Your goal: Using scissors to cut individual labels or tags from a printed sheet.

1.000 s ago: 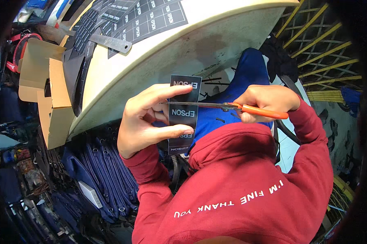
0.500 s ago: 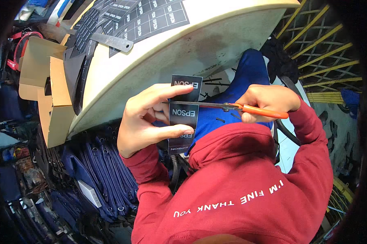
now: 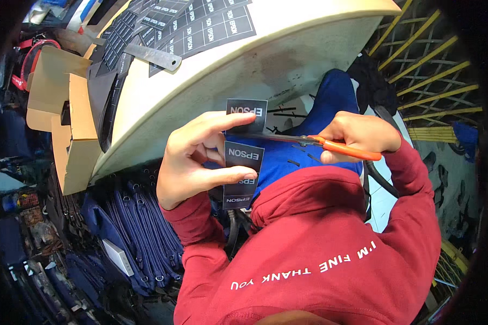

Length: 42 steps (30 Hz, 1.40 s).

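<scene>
My left hand is closed around two pieces of a black label strip with white print. A finger presses on the upper piece, while the thumb lies across the lower piece. A narrow gap parts the two pieces, and the scissor blades lie across it. My right hand grips the scissors by their orange handles, blades pointing left. The blades look nearly closed. Both hands are above my lap, where small dark offcuts lie on blue cloth.
Ahead is a pale curved table bearing black printed sheets and a metal ruler. An open cardboard box stands at its left. Stacked navy bags lie at lower left; a yellow lattice rises at right.
The strip has parted along the scissor blades, and its lower piece has dropped slightly away from the upper one. Both hands have stayed nearly in place.
</scene>
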### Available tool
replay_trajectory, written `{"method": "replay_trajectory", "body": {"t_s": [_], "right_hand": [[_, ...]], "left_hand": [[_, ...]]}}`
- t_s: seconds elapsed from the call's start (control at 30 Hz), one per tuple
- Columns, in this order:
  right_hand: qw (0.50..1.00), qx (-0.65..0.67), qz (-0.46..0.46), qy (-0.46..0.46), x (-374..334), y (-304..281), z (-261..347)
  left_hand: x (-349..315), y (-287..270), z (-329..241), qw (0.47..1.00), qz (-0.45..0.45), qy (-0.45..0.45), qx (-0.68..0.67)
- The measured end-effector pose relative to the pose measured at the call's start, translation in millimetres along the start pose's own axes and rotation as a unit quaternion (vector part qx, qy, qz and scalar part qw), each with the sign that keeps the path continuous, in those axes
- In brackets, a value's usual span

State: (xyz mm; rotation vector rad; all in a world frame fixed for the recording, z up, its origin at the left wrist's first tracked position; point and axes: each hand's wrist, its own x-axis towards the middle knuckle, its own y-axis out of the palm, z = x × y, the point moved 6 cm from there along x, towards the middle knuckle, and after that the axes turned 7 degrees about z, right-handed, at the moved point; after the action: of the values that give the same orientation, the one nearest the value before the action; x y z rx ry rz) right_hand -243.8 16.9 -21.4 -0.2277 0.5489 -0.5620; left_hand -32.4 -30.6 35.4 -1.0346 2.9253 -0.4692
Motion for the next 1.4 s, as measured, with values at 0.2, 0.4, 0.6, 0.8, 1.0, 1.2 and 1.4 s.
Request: {"method": "replay_trajectory", "body": {"t_s": [0.2,0.4,0.6,0.8,1.0,1.2,1.4], "right_hand": [[0.994,0.047,-0.1,-0.011,-6,-4,-25],[0.91,0.278,-0.282,-0.127,8,-4,-19],[0.839,0.381,-0.308,-0.237,29,-18,12],[0.86,0.352,-0.319,-0.185,38,-37,25],[0.829,0.159,-0.465,-0.269,30,-142,22],[0.788,0.007,-0.583,-0.195,33,-293,-12],[0.737,0.013,-0.647,-0.195,44,-281,-21]], "left_hand": [[1,1,-1,0.998,-0.03,-0.008,-0.051],[9,7,5,0.992,-0.032,-0.021,-0.118],[22,15,13,0.997,0.003,-0.018,-0.078],[21,15,15,0.996,-0.023,-0.035,-0.081],[15,3,14,0.986,-0.084,-0.03,-0.138],[20,3,18,0.974,-0.105,-0.007,-0.201],[14,-7,29,0.969,-0.154,0.012,-0.193]]}}
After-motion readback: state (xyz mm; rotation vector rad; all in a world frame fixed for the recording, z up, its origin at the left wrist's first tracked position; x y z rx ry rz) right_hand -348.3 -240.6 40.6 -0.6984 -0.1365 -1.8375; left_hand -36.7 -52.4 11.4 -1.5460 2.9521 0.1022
